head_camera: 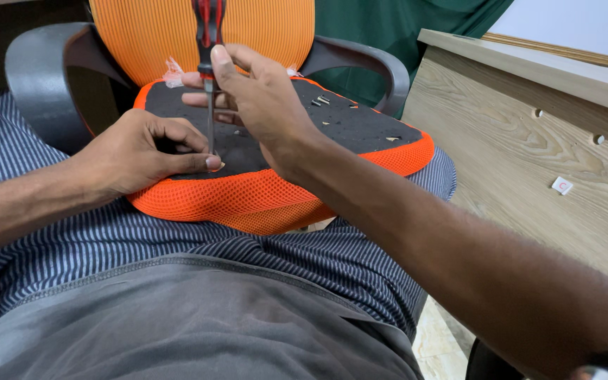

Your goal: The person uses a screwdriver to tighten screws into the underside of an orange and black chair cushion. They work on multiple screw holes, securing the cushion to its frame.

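Furniture assembly spot, likely office: orange mesh chair (198,35), wood-grain desk panel (529,162) (drilled holes showing).

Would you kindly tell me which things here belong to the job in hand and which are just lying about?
In use: screwdriver, right hand, left hand, orange seat cushion.

Lying about: loose screws, wooden desk panel, green cloth.

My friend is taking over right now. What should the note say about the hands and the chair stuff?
Left hand: rests on the black underside of the orange seat cushion, fingertips pinching at the screwdriver tip.
Right hand: holds the red-and-black screwdriver upright, tip on the cushion.
Cushion lies on the lap, against the chair.
Done: a few loose screws lie on the black panel.
Left: the spot under the tip is in hand.
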